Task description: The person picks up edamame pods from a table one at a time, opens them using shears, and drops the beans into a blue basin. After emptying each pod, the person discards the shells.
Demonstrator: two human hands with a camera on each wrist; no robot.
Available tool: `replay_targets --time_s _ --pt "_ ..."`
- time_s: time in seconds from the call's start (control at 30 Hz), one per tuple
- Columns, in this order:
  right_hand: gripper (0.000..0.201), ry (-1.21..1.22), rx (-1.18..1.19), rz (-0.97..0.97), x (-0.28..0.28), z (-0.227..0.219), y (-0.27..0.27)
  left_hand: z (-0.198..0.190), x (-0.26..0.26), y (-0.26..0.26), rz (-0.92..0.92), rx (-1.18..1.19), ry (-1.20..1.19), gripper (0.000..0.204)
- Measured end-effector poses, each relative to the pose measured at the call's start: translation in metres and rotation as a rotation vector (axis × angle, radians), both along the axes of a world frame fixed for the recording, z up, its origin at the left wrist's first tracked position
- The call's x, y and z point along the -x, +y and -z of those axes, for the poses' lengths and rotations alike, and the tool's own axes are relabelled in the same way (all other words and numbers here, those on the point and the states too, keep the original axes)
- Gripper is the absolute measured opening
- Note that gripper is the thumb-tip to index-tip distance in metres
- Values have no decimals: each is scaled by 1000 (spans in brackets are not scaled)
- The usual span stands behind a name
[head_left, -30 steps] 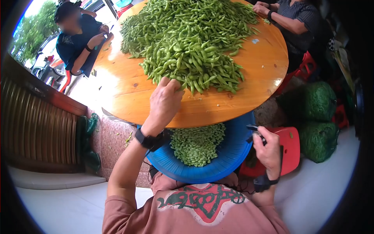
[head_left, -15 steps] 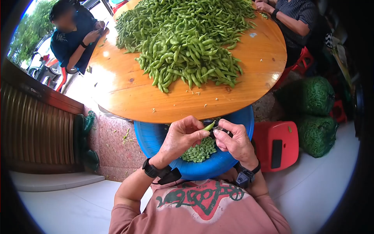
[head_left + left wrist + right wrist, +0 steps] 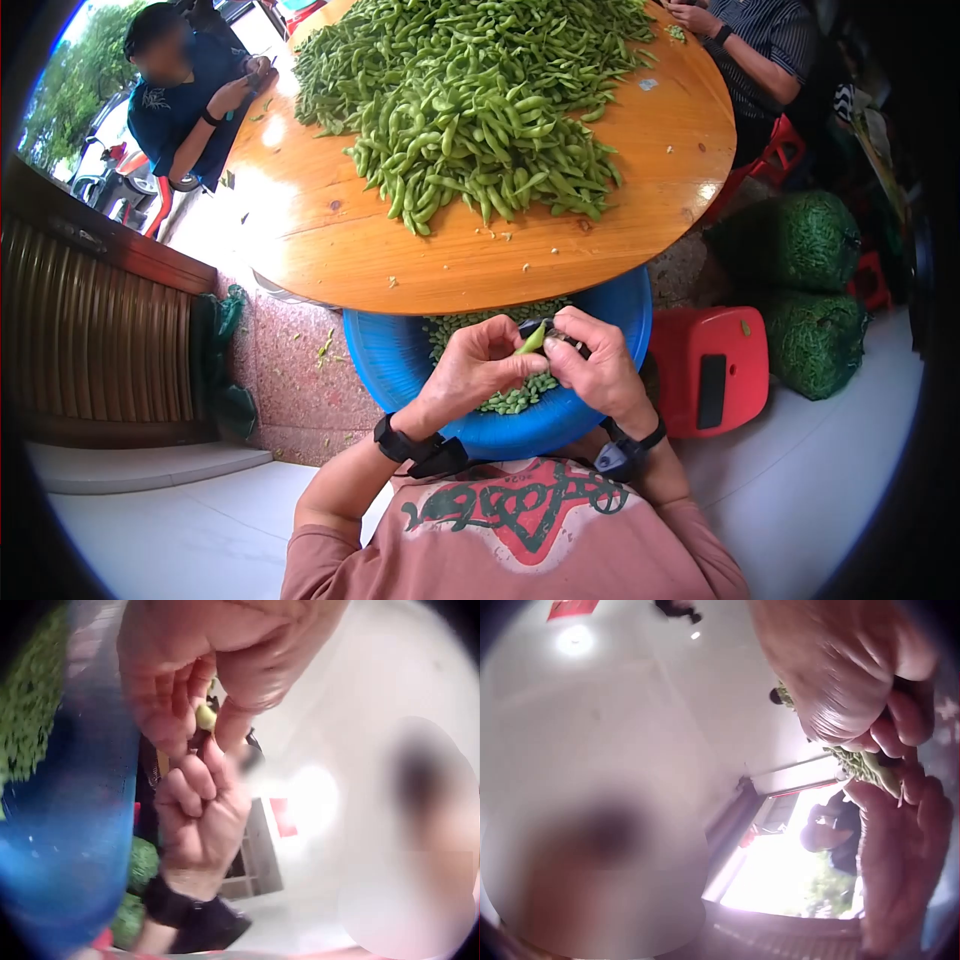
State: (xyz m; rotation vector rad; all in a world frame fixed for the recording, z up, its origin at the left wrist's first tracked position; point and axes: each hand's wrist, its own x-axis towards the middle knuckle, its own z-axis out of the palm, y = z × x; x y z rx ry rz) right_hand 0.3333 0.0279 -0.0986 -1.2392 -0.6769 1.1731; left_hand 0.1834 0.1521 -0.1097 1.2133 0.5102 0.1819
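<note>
Between both hands, over the blue basin (image 3: 385, 370), is one green pod (image 3: 533, 339). My left hand (image 3: 480, 362) pinches it between thumb and fingers. My right hand (image 3: 600, 368) holds a small dark tool (image 3: 568, 343) whose shape is mostly covered by the fingers, close against the pod. In the left wrist view a pale green end of the pod (image 3: 205, 717) shows between the fingertips of the two hands. Shelled beans (image 3: 512, 398) lie in the basin below. A large heap of pods (image 3: 480, 120) covers the middle and back of the wooden table (image 3: 330, 250).
A red stool (image 3: 740, 370) stands right of the basin, with filled green net bags (image 3: 815, 340) beyond. One person (image 3: 180, 100) sits at the table's left, another (image 3: 765, 60) at its right. Small scraps lie along the table's front edge.
My left hand has come back from the heap to the basin with a pod. My right hand has moved left to meet it. Since half a second ago, the pod has tilted more upright.
</note>
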Motion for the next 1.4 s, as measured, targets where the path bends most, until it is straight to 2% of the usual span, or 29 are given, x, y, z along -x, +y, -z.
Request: replay_targets --time_s 0.03,0.07,0.13,0.17,0.23,0.27,0.33,0.4,0.43,0.5,0.53,0.57,0.6,0.67,0.7,0.73,0.77,0.8,0.83,0.9,0.93,1.0,1.03,1.07,1.13,1.2,1.27,1.33,1.4 --pt "11 -273 -83 40 2 5 1 -2 1 -1 -18 -151 76 19" --pt "11 -547 -166 79 3 8 2 -3 1 0 -19 -151 77 19" --pt "12 -487 -127 79 3 7 2 -4 3 3 13 -422 107 19" --pt "13 -434 -94 62 2 8 2 -4 4 6 12 -421 107 19" --pt "13 -382 -60 42 2 7 4 -3 5 14 104 -119 56 28" --pt "14 -324 -17 49 3 6 6 -4 5 15 102 -118 55 28" --pt "14 -265 26 51 6 8 9 -5 5 17 104 34 93 35" --pt "13 -654 -98 122 9 14 11 -5 4 14 84 89 97 35" --pt "13 -654 -99 120 12 14 12 -5 3 12 69 141 98 35" --pt "12 -917 -154 217 19 11 14 6 0 7 34 74 67 35" --pt "12 -917 -154 216 23 10 15 12 -1 1 3 9 36 35" --pt "11 -970 -176 250 26 8 16 13 -6 -11 -112 9 40 24" --pt "12 -1023 -199 283 29 7 16 18 -8 -18 -113 11 40 24" --pt "11 -1011 -194 263 30 7 17 23 -10 -23 -199 -305 -29 18" --pt "11 -987 -197 252 28 10 17 13 -9 -24 -210 -68 24 15" --pt "10 -964 -200 241 25 11 17 11 -10 -23 -211 -67 24 15" --pt "10 -964 -200 240 21 11 16 9 -9 -21 -208 97 36 19" --pt "10 -841 -156 194 16 12 14 8 -9 -19 -204 261 48 23" --pt "10 -716 -113 149 10 12 11 13 -7 -15 -205 260 50 23" --pt "10 -351 -11 142 -2 20 3 23 -2 -2 83 89 83 23" --pt "9 -147 71 119 -9 13 -4 21 -1 1 84 85 85 23" --pt "11 -285 94 95 -37 0 -32 6 3 7 227 -700 -5 21" --pt "13 -567 54 -20 -55 -13 -48 -10 3 18 285 -690 43 19" --pt "15 -849 10 -138 -72 -29 -64 -18 3 29 249 -656 19 17" --pt "22 -1033 278 -134 -84 -49 -97 -36 -1 52 67 -963 170 18" --pt "24 -1178 422 96 -95 -38 -116 -42 -19 89 -154 -1464 125 19" --pt "24 -1192 499 108 -94 -45 -113 -38 -37 121 -237 -1712 220 21" --pt "20 -1117 436 244 -91 -38 -108 -29 -48 145 -211 -1743 276 18" --pt "11 -1180 344 250 -86 -28 -99 -29 -52 151 -178 -1775 326 16"
